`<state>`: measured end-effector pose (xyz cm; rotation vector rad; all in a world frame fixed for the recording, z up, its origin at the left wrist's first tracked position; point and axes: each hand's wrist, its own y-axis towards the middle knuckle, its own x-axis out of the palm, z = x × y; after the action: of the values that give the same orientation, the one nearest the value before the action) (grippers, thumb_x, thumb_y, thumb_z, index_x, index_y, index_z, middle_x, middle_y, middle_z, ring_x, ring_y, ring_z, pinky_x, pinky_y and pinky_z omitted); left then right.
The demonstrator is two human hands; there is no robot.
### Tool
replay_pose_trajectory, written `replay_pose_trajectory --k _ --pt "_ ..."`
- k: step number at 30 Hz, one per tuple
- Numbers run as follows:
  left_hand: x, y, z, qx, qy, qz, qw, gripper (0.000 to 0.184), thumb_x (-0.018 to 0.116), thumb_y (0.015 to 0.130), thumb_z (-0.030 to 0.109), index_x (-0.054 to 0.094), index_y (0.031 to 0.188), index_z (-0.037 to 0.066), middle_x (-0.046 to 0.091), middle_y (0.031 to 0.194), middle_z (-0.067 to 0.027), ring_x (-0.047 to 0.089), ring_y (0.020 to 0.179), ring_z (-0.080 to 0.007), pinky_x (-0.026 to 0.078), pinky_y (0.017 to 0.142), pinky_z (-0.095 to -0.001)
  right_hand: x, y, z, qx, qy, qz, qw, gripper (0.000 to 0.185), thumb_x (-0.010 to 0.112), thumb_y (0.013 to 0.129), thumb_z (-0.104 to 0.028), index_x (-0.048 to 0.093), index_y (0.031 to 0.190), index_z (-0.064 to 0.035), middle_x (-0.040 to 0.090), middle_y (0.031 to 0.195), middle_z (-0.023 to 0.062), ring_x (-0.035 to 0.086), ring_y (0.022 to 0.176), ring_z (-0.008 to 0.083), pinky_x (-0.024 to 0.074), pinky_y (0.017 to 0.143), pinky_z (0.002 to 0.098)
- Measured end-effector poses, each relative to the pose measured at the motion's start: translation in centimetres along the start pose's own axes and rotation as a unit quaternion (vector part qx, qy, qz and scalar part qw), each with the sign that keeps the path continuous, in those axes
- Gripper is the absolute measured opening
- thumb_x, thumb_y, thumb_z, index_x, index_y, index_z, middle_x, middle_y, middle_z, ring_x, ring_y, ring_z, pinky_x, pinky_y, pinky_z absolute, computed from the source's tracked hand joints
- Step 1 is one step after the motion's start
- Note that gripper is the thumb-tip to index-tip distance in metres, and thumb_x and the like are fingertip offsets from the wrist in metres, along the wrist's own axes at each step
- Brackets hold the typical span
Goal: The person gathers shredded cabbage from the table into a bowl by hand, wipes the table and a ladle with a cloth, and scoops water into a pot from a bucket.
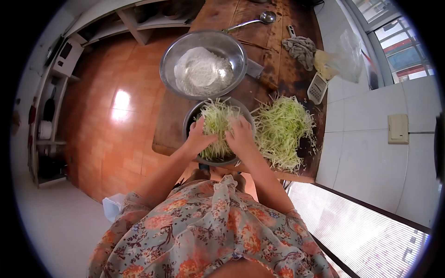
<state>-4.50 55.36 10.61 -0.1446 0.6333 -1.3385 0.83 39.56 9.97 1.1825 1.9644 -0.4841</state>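
Both hands are at a dark-insided metal bowl [251,121] near the table's front edge. Pale green shreds [216,121] heap up in it. My left hand [199,138] presses round the left side of the heap, and my right hand [240,134] round its right side, so the shreds are between them. Some fingertips are hidden in the strands. A larger pile of the same shreds [283,132] lies on the table just right of the bowl. Behind the bowl stands a wide steel bowl [168,81] holding white powder [201,72].
A metal ladle [267,17] lies at the back of the wooden table [174,111]. On the right are a crumpled cloth [301,50], a grater [317,88] and a plastic bag [347,58], near the tiled wall [366,153]. Shelves [132,23] stand beyond the floor at left.
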Motion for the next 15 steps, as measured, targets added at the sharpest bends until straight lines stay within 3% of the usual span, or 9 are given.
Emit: replay_pose_trajectory --k 2,4,5,7,8,10,11,15 --pt "-0.2 -0.2 -0.1 0.013 -0.020 0.009 1.000 0.076 0.066 0.064 0.015 0.027 0.129 0.004 0.029 0.125 -0.0224 0.026 0.119 -0.0324 0.027 0.097 -0.0367 -0.2 -0.2 -0.4 -0.016 -0.018 0.002 1.000 0.051 0.056 0.074 -0.017 0.039 0.119 -0.0021 0.036 0.120 0.0221 0.035 0.110 0.0391 0.0312 0.091 0.0463" --pt "0.1 0.2 -1.1 0.158 0.167 0.044 0.972 0.073 0.062 0.067 0.014 0.026 0.129 0.002 0.028 0.126 -0.0230 0.028 0.117 -0.0368 0.026 0.098 -0.0372 1.0 -0.2 -0.6 -0.027 0.008 0.021 0.999 0.045 0.053 0.074 -0.011 0.041 0.117 -0.0025 0.034 0.124 0.0181 0.036 0.113 0.0344 0.0305 0.091 0.0456" --pt "0.1 0.4 -1.4 0.161 0.170 0.039 0.971 0.073 0.062 0.067 0.014 0.026 0.129 0.002 0.028 0.126 -0.0230 0.028 0.117 -0.0368 0.026 0.098 -0.0372 2.0 -0.3 -0.2 -0.022 0.008 0.025 0.999 0.045 0.053 0.074 -0.011 0.041 0.117 -0.0025 0.034 0.124 0.0181 0.036 0.113 0.0344 0.0305 0.091 0.0456" --pt "0.4 1.4 -1.2 0.201 0.248 -0.050 0.946 0.068 0.058 0.069 0.013 0.025 0.129 0.002 0.027 0.127 -0.0243 0.026 0.118 -0.0407 0.026 0.098 -0.0390 3.6 -0.7 1.2 -0.086 -0.092 -0.008 0.992 0.039 0.050 0.075 -0.010 0.046 0.113 -0.0031 0.038 0.122 0.0145 0.037 0.112 0.0316 0.0297 0.091 0.0463" --pt "0.4 1.7 -0.9 0.217 0.251 -0.063 0.941 0.068 0.058 0.069 0.013 0.025 0.129 0.002 0.027 0.127 -0.0243 0.026 0.118 -0.0407 0.026 0.098 -0.0390 3.0 -0.8 1.2 -0.072 -0.099 0.005 0.992 0.039 0.050 0.075 -0.010 0.046 0.113 -0.0031 0.038 0.122 0.0145 0.037 0.112 0.0316 0.0297 0.091 0.0463" --pt "0.0 1.9 -0.8 0.177 0.278 -0.090 0.940 0.065 0.055 0.071 0.014 0.025 0.128 0.002 0.027 0.127 -0.0243 0.025 0.119 -0.0415 0.026 0.098 -0.0407 0.6 -1.0 0.3 -0.053 -0.063 -0.079 0.993 0.033 0.049 0.076 -0.011 0.051 0.107 -0.0038 0.041 0.122 0.0110 0.037 0.114 0.0285 0.0286 0.091 0.0476" --pt "-0.4 1.5 0.0 0.184 0.292 -0.097 0.933 0.064 0.056 0.071 0.018 0.028 0.127 0.001 0.027 0.128 -0.0250 0.025 0.119 -0.0408 0.026 0.098 -0.0410 -0.6 -1.3 0.2 -0.075 -0.041 -0.031 0.996 0.028 0.049 0.077 -0.013 0.054 0.103 -0.0043 0.050 0.113 0.0105 0.043 0.108 0.0285 0.0326 0.088 0.0445" --pt "-1.2 -0.4 2.8 0.201 0.381 -0.105 0.897 0.062 0.059 0.070 0.023 0.036 0.123 0.002 0.030 0.128 -0.0238 0.028 0.119 -0.0391 0.028 0.097 -0.0412 -5.7 -2.3 2.0 -0.038 0.082 -0.020 0.996 0.024 0.050 0.078 -0.010 0.054 0.101 -0.0035 0.056 0.097 0.0129 0.054 0.093 0.0255 0.0420 0.078 0.0361"
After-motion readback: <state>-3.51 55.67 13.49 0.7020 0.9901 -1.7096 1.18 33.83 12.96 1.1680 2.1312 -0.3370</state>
